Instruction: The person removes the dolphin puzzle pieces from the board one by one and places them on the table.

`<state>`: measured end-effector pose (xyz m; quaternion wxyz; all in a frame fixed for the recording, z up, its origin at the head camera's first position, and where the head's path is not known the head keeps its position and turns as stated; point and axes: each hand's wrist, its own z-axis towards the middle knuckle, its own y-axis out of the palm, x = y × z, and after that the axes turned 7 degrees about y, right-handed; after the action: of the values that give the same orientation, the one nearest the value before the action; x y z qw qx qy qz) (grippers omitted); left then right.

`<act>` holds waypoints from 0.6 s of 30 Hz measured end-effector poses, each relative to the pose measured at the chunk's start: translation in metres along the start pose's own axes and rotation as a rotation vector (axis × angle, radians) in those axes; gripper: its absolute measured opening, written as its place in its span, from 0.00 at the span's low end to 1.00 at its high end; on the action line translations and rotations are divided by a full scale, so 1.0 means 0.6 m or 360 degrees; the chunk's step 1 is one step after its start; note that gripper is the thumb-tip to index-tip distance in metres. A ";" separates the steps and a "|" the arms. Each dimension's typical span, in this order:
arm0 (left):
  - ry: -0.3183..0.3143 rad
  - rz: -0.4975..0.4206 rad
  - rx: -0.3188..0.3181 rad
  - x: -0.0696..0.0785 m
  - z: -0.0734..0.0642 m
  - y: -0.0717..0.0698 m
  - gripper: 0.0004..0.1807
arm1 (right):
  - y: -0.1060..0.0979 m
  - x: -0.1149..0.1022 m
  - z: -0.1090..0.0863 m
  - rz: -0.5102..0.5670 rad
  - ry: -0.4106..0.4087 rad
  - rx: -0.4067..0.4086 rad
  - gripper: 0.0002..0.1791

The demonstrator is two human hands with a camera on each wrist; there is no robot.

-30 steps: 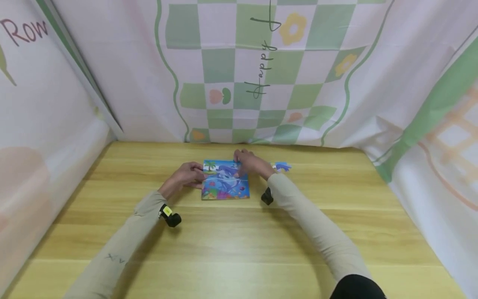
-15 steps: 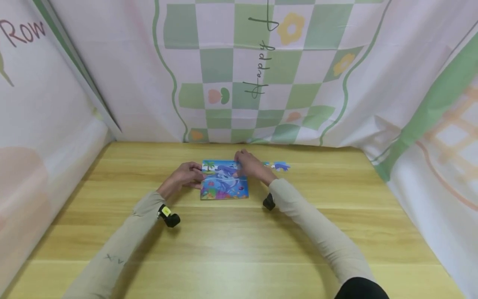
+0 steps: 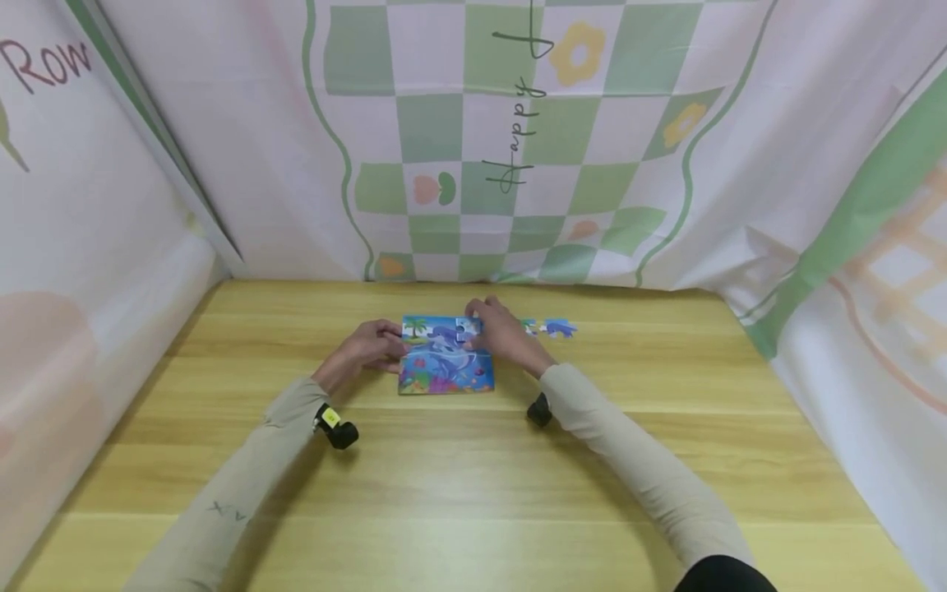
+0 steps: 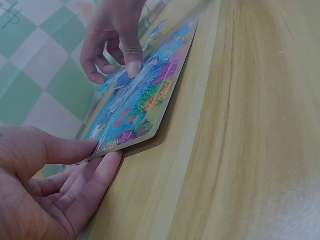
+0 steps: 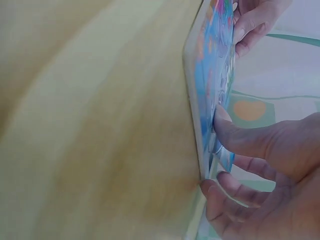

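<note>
A jigsaw puzzle board (image 3: 444,378) with a dolphin and coral picture is at the table's far middle. My left hand (image 3: 367,347) holds its left edge, thumb on top and fingers underneath, as the left wrist view shows. At the board's upper right corner, my right hand (image 3: 503,333) pinches a blue jigsaw piece (image 5: 226,159) between thumb and fingers. That piece tilts up from the board's surface in the right wrist view. Its notched outline shows beside the fingers in the head view.
Loose jigsaw pieces (image 3: 558,328) lie right of the board, partly behind my right hand. The wooden table (image 3: 444,485) spreads toward me. Behind it hangs a green checkered cloth (image 3: 510,148), with printed white cloth (image 3: 89,329) along the left side.
My right hand has shifted slightly right. A notched piece outline now shows near the board's upper right, and more of the loose pieces is visible. The left hand keeps its hold.
</note>
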<state>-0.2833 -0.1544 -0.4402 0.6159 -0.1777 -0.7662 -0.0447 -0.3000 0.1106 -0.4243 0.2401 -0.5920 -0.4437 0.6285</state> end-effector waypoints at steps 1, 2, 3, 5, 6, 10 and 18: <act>0.0002 -0.0003 -0.0009 -0.001 0.000 -0.001 0.30 | 0.000 0.000 -0.001 0.0013 -0.0001 0.0009 0.27; 0.0001 -0.0007 -0.0016 -0.002 0.000 -0.001 0.30 | 0.001 0.001 -0.001 0.0020 -0.0001 0.0019 0.28; -0.0002 -0.0013 -0.0019 -0.002 0.001 -0.001 0.30 | 0.002 0.003 0.000 0.0028 0.0000 0.0027 0.28; -0.0005 -0.0026 -0.0026 -0.003 0.001 -0.001 0.29 | 0.003 0.004 0.000 0.0048 0.0010 0.0045 0.28; -0.0004 -0.0030 -0.0027 -0.004 0.001 -0.001 0.29 | 0.004 0.005 0.000 0.0057 0.0009 0.0057 0.28; -0.0002 -0.0036 -0.0025 -0.003 0.001 0.000 0.29 | 0.007 0.007 0.000 0.0092 -0.0030 0.0089 0.28; -0.0007 -0.0044 -0.0015 0.000 -0.002 -0.001 0.29 | 0.007 0.015 0.004 0.0160 -0.0208 0.0194 0.19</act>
<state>-0.2824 -0.1556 -0.4395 0.6127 -0.1703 -0.7697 -0.0565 -0.3030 0.1152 -0.4330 0.2143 -0.5557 -0.3890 0.7028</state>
